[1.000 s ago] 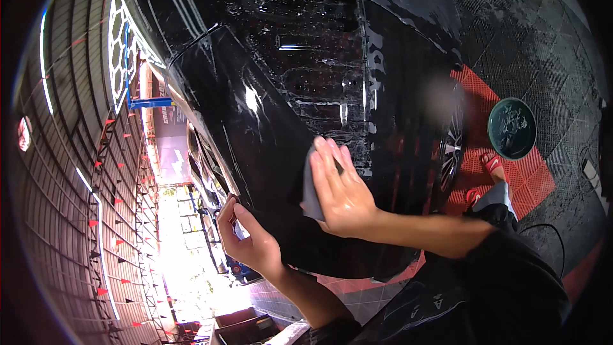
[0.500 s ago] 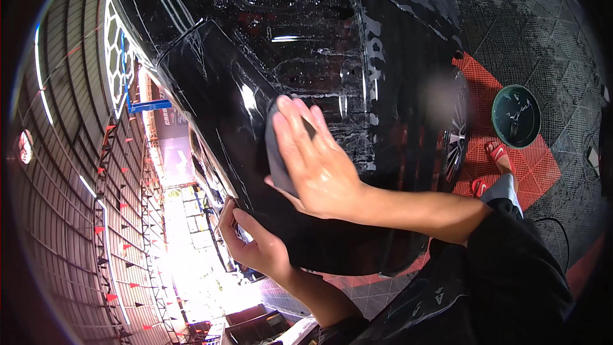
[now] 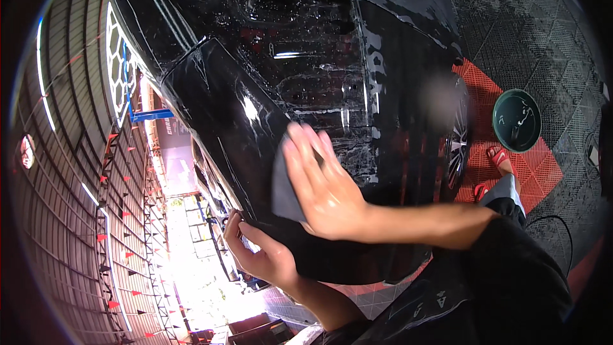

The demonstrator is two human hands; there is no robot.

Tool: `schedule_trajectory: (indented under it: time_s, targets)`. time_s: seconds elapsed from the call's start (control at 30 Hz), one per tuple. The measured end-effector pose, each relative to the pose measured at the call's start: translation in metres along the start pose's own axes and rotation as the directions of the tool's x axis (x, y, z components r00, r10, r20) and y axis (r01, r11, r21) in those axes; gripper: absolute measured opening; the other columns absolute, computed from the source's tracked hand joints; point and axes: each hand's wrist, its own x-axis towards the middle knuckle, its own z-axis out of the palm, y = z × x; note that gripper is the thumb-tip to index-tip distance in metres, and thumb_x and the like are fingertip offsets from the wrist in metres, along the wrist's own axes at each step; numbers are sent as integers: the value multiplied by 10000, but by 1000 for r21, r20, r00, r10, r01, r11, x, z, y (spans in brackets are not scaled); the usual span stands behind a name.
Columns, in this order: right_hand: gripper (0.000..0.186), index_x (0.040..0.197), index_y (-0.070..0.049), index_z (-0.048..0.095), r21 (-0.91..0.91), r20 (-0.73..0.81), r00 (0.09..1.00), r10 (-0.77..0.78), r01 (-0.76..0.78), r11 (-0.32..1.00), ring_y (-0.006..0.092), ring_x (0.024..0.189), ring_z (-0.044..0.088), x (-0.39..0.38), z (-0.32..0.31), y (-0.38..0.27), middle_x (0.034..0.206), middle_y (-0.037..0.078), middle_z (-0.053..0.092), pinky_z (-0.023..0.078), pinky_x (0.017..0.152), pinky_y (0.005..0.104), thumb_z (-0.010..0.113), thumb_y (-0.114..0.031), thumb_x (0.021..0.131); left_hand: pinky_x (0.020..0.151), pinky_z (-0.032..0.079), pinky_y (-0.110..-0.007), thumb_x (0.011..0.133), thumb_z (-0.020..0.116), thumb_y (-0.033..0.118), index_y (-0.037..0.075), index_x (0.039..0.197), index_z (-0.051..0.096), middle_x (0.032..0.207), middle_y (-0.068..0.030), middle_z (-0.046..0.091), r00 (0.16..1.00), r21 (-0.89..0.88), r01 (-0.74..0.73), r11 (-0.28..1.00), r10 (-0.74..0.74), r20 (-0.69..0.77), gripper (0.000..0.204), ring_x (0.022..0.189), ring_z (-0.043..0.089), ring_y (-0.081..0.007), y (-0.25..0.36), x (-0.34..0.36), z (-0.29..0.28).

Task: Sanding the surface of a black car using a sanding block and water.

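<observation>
My right hand (image 3: 332, 188) lies nearly flat on a glossy black car body (image 3: 217, 96), its fingers stretched together over a grey sheet (image 3: 286, 191) that looks like sandpaper. The sheet sticks out past the fingers on the left, pressed against the panel; its rest is hidden under the palm. Lower left, my left hand (image 3: 271, 259) is at the panel's edge, thumb apart from the bent fingers and nothing visible in it. Whether its fingertips bear on the edge is hard to tell. Water streaks and drops cover the panel beyond my right hand.
A dark green basin (image 3: 517, 120) with water in it stands on red grating tiles (image 3: 543, 169) at the right. Near it are feet in red sandals (image 3: 498, 155) and a car wheel (image 3: 457, 147). A thin black cable (image 3: 565, 233) curves over the dark floor.
My right hand has slid a little nearer and to the right across the panel with the grey sheet. My left hand stays by the edge. The whole view has shifted slightly.
</observation>
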Motion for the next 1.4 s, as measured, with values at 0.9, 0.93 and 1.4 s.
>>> schedule_trajectory:
  time_s: [0.9,0.93,1.4]
  targets:
    - [935,1456,203,328,25,64,997,45,-47,999,559,1449,352,-110,12,14,1559,420,301,285,1191,634,734,-142,688,953,527,-391,1057,496,98,-80,1140,652,1123,-198,708,999,-1,42,999,-42,-14,251,1044,692,-297,4,0,3]
    - [948,1457,205,327,-5,66,997,29,-29,1000,561,1452,343,-110,11,16,1555,426,299,282,1192,636,741,-138,676,953,527,-391,1057,496,98,-80,1140,652,1123,-198,708,999,1,45,999,-45,1,251,1044,692,-297,7,1,3]
    - [1109,1462,167,367,61,71,994,81,-85,994,542,1445,364,-106,3,14,1563,389,319,310,1174,629,867,-221,552,837,541,-364,1078,469,224,-42,1140,690,1082,-158,717,994,19,97,995,-96,-50,351,946,696,-264,14,0,8]
